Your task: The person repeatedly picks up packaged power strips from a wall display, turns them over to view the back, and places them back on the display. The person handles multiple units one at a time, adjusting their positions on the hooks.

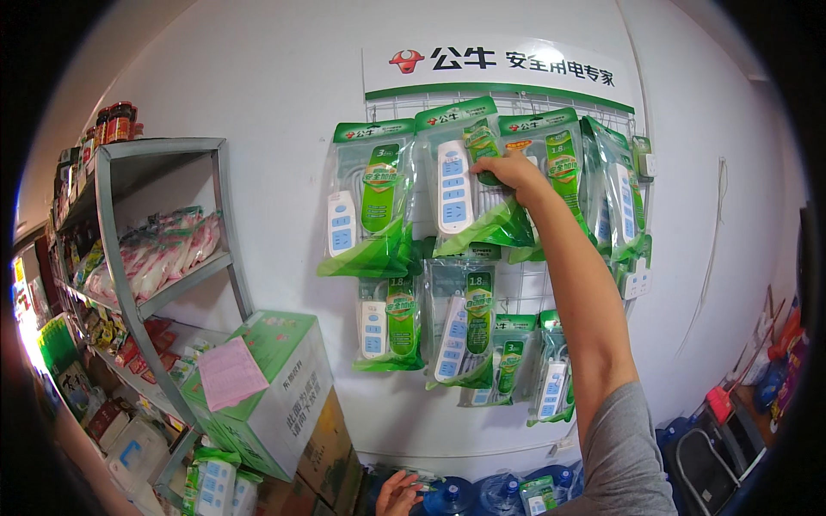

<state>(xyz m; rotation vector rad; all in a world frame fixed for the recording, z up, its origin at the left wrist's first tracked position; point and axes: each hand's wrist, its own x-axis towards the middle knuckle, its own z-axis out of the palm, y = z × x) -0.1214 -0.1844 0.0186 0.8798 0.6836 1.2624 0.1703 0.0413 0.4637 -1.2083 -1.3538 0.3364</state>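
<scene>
My right hand (513,175) reaches up to a packaged power strip (457,187) in the top row of a wire grid rack (530,290) on the wall. Its fingers press or grip the right side of the green and clear bag; whether they are closed on it cannot be made out. More bagged power strips hang around it, one to the left (368,200), one to the right (563,161) and several in the rows below. My left hand (399,493) is low at the bottom edge, fingers spread and slightly curled, near blue water bottles (453,493).
A grey metal shelf (119,238) with jars and bagged goods stands at the left. Beside it, a green and white carton (277,380) bears a pink paper (232,373) and rests on brown boxes (329,445). A red dustpan or brush (718,404) is at lower right.
</scene>
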